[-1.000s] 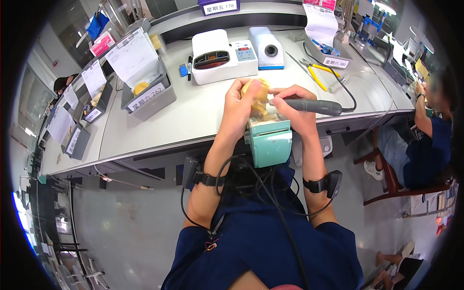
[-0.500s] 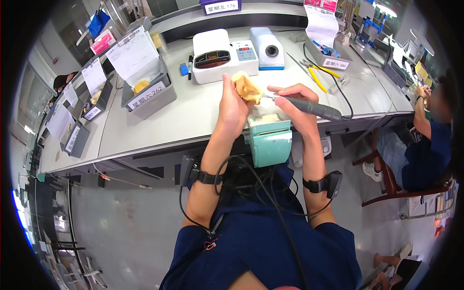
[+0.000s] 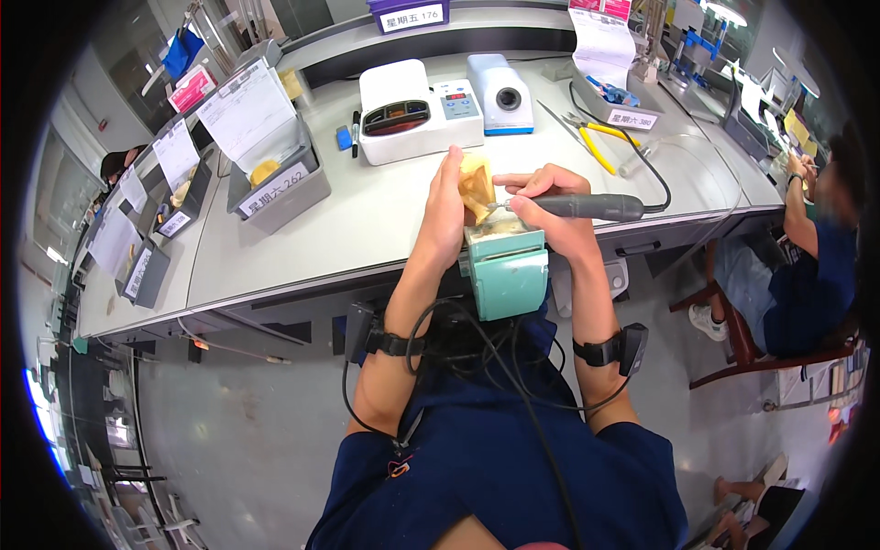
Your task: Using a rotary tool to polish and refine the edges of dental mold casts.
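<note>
My left hand (image 3: 444, 213) is closed around a pale yellow plaster dental model (image 3: 476, 183), gripping its left side. The model stands tilted on end, just above a teal bench block (image 3: 510, 275) at the table's front edge. In my right hand (image 3: 566, 229) is a dark grey rotary handpiece (image 3: 600, 207), pinched close to its metal tip and lying almost level. That tip meets the model's lower right edge; whether it touches cannot be made out. Pale dust or crumbs cover the block's top.
Behind my hands stand a white device (image 3: 422, 115) with a small display and a blue-white unit (image 3: 500, 96). Yellow-handled pliers (image 3: 596, 147) lie right of them. Grey bins (image 3: 284, 188) with papers line the left. A cable trails from the handpiece. Another person (image 3: 811, 247) sits at right.
The model has turned more upright and come down nearer the block. The handpiece has swung closer to level and its tip has shifted slightly lower and left.
</note>
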Motion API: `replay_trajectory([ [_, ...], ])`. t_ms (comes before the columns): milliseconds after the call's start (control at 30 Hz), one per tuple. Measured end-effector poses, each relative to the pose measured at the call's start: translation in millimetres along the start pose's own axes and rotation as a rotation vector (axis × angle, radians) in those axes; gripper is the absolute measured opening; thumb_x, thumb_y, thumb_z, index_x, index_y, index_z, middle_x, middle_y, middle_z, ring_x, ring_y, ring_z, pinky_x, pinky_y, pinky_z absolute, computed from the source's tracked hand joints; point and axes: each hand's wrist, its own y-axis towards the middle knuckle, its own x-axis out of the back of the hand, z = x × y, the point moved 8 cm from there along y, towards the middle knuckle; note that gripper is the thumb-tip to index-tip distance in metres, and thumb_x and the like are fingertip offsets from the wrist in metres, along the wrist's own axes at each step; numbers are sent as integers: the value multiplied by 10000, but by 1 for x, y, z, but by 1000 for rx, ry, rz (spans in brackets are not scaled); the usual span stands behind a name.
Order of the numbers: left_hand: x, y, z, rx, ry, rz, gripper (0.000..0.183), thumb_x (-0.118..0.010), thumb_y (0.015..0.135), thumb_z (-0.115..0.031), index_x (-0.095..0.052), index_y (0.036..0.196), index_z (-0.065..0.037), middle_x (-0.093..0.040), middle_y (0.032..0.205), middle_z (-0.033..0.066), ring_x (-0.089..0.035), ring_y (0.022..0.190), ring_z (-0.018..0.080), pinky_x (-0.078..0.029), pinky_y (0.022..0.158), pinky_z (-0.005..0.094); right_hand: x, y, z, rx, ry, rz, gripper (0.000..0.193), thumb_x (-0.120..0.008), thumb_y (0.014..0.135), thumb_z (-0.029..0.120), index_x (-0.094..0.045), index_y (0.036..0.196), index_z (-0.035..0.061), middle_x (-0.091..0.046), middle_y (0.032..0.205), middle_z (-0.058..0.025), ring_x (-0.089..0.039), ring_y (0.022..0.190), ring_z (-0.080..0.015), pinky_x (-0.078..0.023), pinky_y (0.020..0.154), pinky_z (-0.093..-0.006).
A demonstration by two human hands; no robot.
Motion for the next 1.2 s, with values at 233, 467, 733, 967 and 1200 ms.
replay_trajectory([
  [233, -2, 0, -1, -36, -26, 109, 402, -384, 1046, -416, -528, 1179, -66, -578, 1016, 46, -561, 936, 136, -459, 801, 287, 7, 2, 3, 11, 46, -122, 134, -709, 836, -18, -581, 829, 20, -722, 910, -154, -709, 924, -200, -549, 791, -294],
  [467, -2, 4, -12, -62, -195, 73, 304, -492, 1042, -318, -546, 1222, -79, -602, 1106, 59, -599, 1006, 162, -480, 899, 292, 18, 3, 4, 20, -1, -228, 128, -713, 847, 57, -594, 885, 28, -723, 975, -212, -678, 833, -163, -518, 723, -260],
  [733, 5, -6, -10, 67, -313, -76, 268, -487, 1043, -338, -536, 1226, -149, -612, 1039, 67, -612, 854, 137, -462, 578, 233, 15, 0, 2, 21, 40, -158, 107, -713, 825, -23, -613, 856, 0, -714, 924, -174, -704, 926, -216, -558, 807, -305],
  [967, -6, -3, -16, -39, -4, -8, 305, -488, 1039, -363, -573, 1129, -84, -610, 863, 55, -533, 583, 85, -341, 425, 188, 10, 1, 1, 13, -48, -147, 132, -730, 831, 9, -601, 802, 2, -723, 990, -211, -666, 841, -125, -531, 740, -257],
  [1200, -6, -2, -16, -43, 45, 10, 238, -491, 1025, -300, -569, 1115, -94, -610, 900, 66, -520, 604, 105, -357, 463, 203, 13, 2, 2, 6, -66, -185, 133, -735, 829, 10, -605, 808, 3, -740, 921, -169, -679, 824, -119, -535, 744, -251],
])
